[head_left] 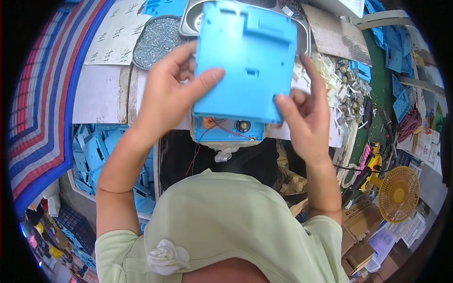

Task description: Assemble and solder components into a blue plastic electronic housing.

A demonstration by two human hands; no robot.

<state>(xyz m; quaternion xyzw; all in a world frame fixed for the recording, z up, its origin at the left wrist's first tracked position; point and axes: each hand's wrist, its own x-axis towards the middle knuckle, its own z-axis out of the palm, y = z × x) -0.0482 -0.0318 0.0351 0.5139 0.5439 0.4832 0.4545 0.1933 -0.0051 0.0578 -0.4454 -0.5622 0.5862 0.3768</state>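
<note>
Both hands' fingers [207, 78] pinch the blue plastic cover [245, 56], seemingly hiding most of the wired base [229, 129].

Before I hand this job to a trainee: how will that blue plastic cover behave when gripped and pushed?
The blue plastic cover looks like stiff moulded shell, probably light: the left hand and right hand steady it with fingertips only. Its smooth face may slip. The thin red wires beneath look easy to pinch.
</note>
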